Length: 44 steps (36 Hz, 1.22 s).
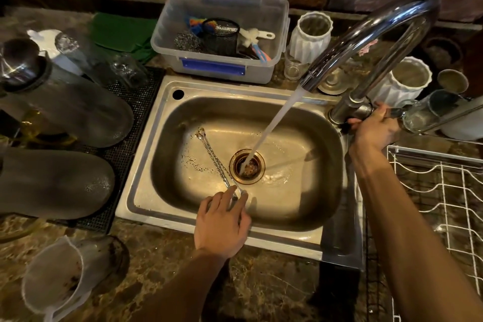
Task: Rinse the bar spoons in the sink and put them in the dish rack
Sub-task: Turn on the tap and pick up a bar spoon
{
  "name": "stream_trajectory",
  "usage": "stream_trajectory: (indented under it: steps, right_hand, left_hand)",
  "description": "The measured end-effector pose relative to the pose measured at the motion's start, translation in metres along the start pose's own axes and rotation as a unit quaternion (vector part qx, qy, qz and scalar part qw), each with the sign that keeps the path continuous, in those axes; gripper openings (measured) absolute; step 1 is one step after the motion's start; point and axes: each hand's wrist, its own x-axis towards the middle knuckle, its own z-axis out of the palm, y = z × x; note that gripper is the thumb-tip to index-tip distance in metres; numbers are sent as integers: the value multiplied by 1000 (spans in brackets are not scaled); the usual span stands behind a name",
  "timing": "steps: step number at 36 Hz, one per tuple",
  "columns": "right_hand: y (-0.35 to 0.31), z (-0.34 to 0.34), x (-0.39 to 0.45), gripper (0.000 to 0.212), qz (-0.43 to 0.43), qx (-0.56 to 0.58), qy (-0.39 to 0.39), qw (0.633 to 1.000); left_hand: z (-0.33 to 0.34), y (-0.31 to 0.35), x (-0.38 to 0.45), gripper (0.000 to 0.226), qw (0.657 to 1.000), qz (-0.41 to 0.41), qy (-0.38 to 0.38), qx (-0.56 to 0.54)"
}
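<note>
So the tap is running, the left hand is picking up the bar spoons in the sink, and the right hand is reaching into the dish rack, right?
Not quite. The head view shows the right hand gripping the faucet handle, not reaching into the dish rack. The rest holds: water runs from the tap, and the left hand pinches the ends of the bar spoons lying in the sink.

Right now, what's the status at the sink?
Left hand pinching bar spoons in the sink. Right hand gripping faucet handle, water running into drain. Dish rack to the right, nothing blocking.
</note>
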Motion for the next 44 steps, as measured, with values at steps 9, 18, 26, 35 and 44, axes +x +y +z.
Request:
stream_trajectory:
  steps: [9, 18, 26, 35, 44]
  right_hand:
    - [-5, -1, -11, 28, -13, 18, 4, 1000]
    - [7, -9, -24, 22, 7, 102, -71, 992]
    - [37, -34, -95, 13, -47, 25, -98, 994]
    - [88, -46, -164, 23, -112, -216, -290, 926]
    - [117, -41, -181, 16, -40, -295, -430, 853]
  left_hand:
    - [3, -1, 0, 44, 1000, -6, -6, -8]
    - [-1, 0, 0, 44, 1000, -7, -12, -11]
    - [-5, 1, 1, 42, 1000, 1, -14, -23]
    - [-7, -1, -1, 38, 997, 14, 16, -75]
    - [-4, -13, -2, 41, 995, -3, 39, -97]
